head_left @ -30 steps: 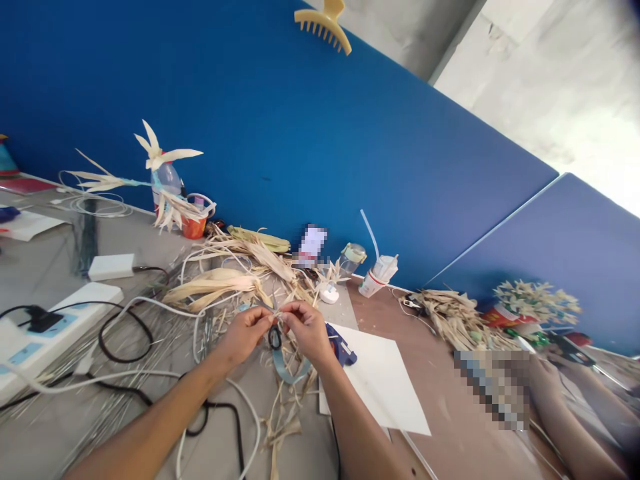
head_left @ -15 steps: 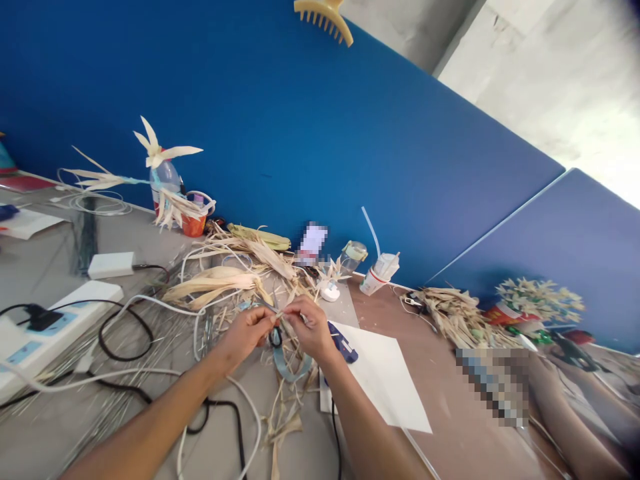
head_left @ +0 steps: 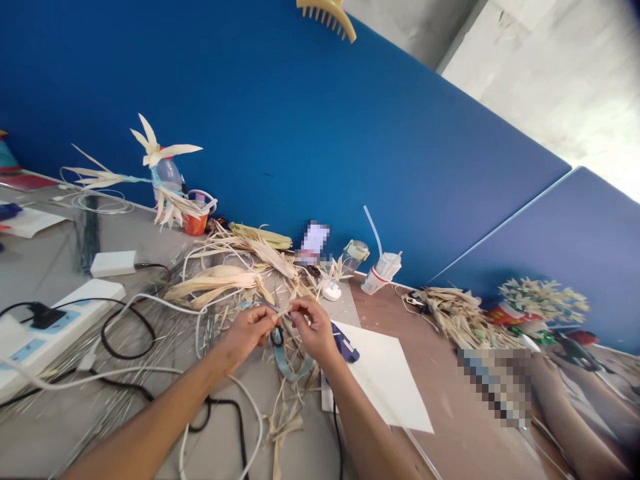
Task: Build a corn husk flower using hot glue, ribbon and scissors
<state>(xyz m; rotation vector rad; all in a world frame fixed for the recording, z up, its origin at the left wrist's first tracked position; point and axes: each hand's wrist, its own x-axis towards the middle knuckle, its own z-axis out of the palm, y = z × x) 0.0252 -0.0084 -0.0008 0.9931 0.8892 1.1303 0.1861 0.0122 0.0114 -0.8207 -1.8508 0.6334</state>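
Observation:
My left hand is closed in a pinch, its fingertips at one end of a small pale strip of corn husk. My right hand pinches the same strip from the other side, thumb against forefinger. A dark loop, perhaps a scissor handle, shows just below the left fingertips; whether the hand holds it is unclear. Under the hands lies a curl of light blue tape or ribbon. Dried corn husks are heaped just beyond the left hand.
A white power strip and tangled cables lie at left among thin wires. White paper and a blue tool are by my right forearm. A phone, jar and cup stand behind. Another person's arm is at right.
My right hand has shifted slightly, its fingers drawn a little apart from the left, with more of the husk strip showing between them. The view has moved very little.

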